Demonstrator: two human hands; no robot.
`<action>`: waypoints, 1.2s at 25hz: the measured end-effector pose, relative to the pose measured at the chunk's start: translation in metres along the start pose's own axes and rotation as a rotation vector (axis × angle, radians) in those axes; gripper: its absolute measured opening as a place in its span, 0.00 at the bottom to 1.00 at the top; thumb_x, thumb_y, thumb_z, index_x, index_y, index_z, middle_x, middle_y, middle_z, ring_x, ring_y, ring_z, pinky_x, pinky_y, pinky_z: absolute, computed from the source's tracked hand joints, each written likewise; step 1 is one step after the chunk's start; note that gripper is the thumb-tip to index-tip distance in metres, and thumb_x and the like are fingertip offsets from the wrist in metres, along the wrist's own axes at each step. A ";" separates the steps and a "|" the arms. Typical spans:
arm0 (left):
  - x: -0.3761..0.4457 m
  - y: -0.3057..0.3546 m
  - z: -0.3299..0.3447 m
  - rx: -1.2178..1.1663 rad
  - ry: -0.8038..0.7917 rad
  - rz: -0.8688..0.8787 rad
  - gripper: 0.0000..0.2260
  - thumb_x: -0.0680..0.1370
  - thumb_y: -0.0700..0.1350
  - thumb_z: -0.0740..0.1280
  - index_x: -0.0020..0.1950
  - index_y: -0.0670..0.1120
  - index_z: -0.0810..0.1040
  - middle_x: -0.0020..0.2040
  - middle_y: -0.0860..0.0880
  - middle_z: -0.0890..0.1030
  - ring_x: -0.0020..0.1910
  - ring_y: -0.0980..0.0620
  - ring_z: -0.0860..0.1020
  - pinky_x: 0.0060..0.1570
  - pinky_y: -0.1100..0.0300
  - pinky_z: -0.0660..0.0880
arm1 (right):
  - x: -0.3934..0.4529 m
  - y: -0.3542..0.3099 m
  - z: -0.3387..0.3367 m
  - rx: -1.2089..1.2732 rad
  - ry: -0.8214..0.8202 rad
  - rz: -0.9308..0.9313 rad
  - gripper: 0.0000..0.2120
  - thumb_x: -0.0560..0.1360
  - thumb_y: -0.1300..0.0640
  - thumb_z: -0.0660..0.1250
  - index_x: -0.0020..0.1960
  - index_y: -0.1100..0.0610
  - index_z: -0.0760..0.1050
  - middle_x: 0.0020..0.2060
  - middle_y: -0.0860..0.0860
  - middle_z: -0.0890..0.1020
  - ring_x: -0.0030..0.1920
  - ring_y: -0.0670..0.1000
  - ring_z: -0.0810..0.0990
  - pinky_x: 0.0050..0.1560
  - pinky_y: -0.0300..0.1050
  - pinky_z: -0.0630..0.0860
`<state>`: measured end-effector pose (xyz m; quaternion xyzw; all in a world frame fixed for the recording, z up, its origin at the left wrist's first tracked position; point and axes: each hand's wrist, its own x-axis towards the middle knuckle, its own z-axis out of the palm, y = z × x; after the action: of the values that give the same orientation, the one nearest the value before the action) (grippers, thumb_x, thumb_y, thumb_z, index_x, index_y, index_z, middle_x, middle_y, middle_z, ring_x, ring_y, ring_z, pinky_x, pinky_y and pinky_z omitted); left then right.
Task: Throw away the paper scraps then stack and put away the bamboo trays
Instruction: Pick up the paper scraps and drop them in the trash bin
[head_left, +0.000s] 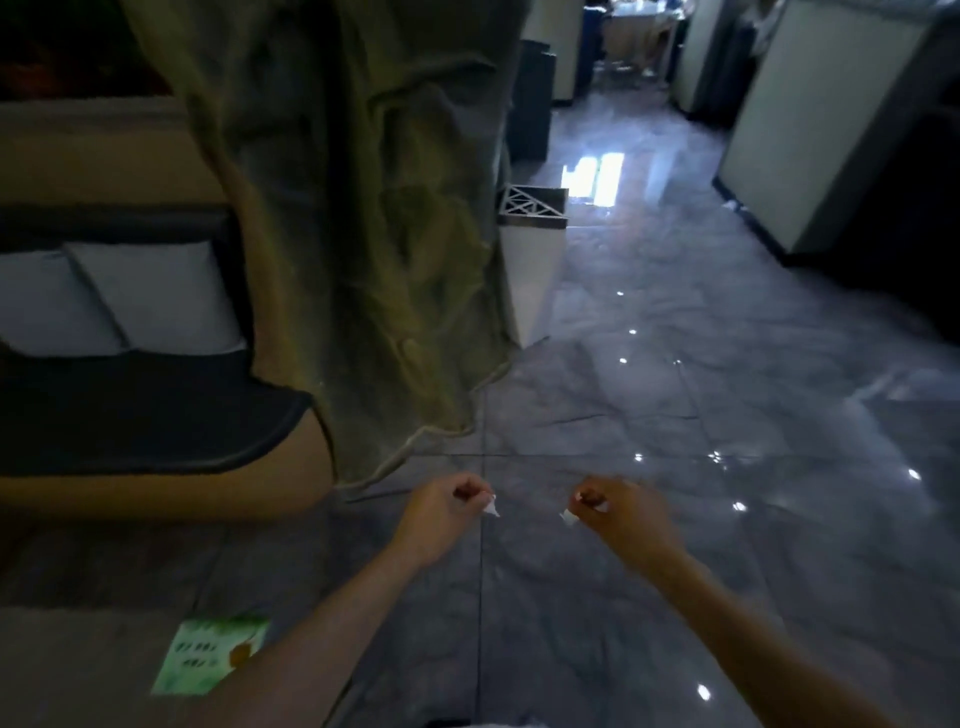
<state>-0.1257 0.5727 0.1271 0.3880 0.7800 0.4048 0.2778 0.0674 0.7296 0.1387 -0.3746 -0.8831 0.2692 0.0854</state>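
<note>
My left hand (447, 506) is held out over the floor, fingers closed around white paper scraps (491, 505) that poke out past the knuckles. My right hand (621, 512) is level with it, a short way to the right, and also grips white paper scraps (568, 516) that stick out of the fist. No bamboo trays are in view.
A rock-textured pillar (363, 208) rises straight ahead on the left, with a dark bench seat (145, 410) and white cushions (150, 296) beside it. A white triangular bin (530, 270) stands behind the pillar. Glossy grey tiled floor (727, 415) stretches ahead. A green card (208, 654) lies on a surface at lower left.
</note>
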 end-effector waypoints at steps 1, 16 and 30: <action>0.012 0.008 0.009 0.008 -0.026 0.017 0.02 0.75 0.39 0.70 0.43 0.45 0.83 0.42 0.47 0.85 0.43 0.52 0.81 0.47 0.59 0.75 | 0.000 0.012 -0.007 0.017 0.019 0.017 0.03 0.69 0.51 0.73 0.37 0.47 0.79 0.36 0.46 0.85 0.39 0.47 0.82 0.35 0.38 0.71; 0.223 0.030 0.041 0.052 -0.143 0.209 0.01 0.73 0.44 0.73 0.42 0.51 0.83 0.41 0.53 0.83 0.41 0.55 0.80 0.45 0.58 0.76 | 0.135 0.065 -0.031 0.021 0.122 0.137 0.01 0.72 0.51 0.71 0.43 0.47 0.81 0.39 0.45 0.84 0.42 0.45 0.79 0.42 0.43 0.76; 0.450 0.043 0.028 0.090 -0.190 0.261 0.03 0.72 0.45 0.73 0.40 0.53 0.82 0.40 0.57 0.82 0.39 0.61 0.78 0.41 0.66 0.72 | 0.348 0.072 -0.057 -0.002 0.190 0.159 0.02 0.73 0.51 0.71 0.46 0.47 0.81 0.41 0.44 0.84 0.40 0.44 0.79 0.38 0.36 0.71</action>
<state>-0.3332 0.9742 0.0951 0.5347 0.7106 0.3635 0.2777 -0.1135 1.0408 0.1303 -0.4675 -0.8387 0.2375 0.1466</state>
